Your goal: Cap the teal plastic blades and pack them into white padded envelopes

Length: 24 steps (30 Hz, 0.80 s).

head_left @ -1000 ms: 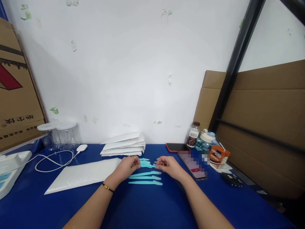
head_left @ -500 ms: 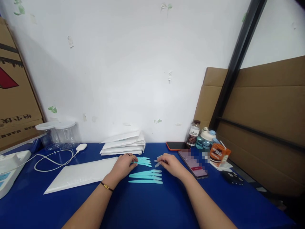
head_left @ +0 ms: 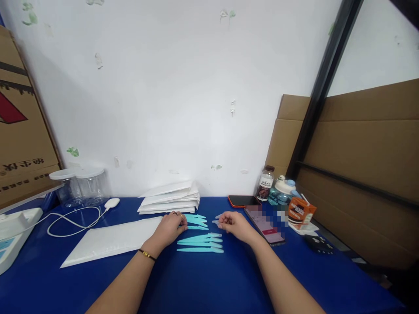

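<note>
Several turquoise sticks with whitish caps point(head_left: 200, 250) lie in a loose row on the blue table, in front of my hands. Beyond them, more turquoise sticks point(head_left: 198, 221) without whitish caps lie partly under my left hand point(head_left: 178, 222), whose fingers are closed on the near one's left end. My right hand point(head_left: 224, 221) has its thumb and fingers pinched on a small translucent cap, right of the bare stick ends. Another translucent cap point(head_left: 218, 216) shows just behind those fingers. A gap separates the caps from the sticks.
A white envelope point(head_left: 111, 240) lies left, with stacked white packets point(head_left: 170, 198) behind. Two clear jars point(head_left: 90, 187), a cable point(head_left: 73, 213) and a white device point(head_left: 19, 226) stand farther left. Phones point(head_left: 266, 224), bottles point(head_left: 266, 185) and an orange carton point(head_left: 301, 211) are right.
The near uncapped stick by my left hand has shifted slightly towards me, apart from the others. My right fingers have drawn together around a cap that stuck out below them before.
</note>
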Motion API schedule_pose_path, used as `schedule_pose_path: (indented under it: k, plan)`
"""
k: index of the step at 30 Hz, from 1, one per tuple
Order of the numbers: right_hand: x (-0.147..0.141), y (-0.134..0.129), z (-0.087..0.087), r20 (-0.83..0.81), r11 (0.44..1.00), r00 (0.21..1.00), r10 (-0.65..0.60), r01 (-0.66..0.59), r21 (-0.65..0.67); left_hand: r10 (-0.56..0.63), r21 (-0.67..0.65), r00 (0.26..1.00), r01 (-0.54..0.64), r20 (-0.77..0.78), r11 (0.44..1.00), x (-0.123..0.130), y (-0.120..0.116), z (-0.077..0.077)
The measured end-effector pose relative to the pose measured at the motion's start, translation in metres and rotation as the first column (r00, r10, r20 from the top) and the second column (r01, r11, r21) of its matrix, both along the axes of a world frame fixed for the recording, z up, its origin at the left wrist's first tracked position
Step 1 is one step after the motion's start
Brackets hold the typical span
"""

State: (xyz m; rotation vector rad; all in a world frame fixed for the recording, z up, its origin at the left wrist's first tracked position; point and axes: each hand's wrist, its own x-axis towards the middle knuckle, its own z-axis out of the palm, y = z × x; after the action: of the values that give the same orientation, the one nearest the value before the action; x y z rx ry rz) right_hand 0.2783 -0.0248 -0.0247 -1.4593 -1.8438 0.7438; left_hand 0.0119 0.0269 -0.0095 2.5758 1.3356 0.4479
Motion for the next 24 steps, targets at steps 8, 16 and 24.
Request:
schedule_pose_path:
  k: [8,16,24]
  plan:
    - [-0.008,0.001,-0.002,-0.166,0.998,0.985,0.046,-0.052,-0.033,-0.006,-0.045,0.996,0.01,0.085,0.999,0.005,-0.004,0.004]
    - [-0.018,-0.007,0.007,-0.186,0.991,0.976,0.113,-0.123,-0.043,-0.062,-0.092,0.986,0.077,0.155,0.993,0.013,-0.009,0.0]
    - [-0.006,-0.005,0.003,0.078,0.997,0.995,0.069,-0.07,0.012,-0.116,-0.095,0.989,0.124,0.089,0.988,0.013,-0.009,-0.006]
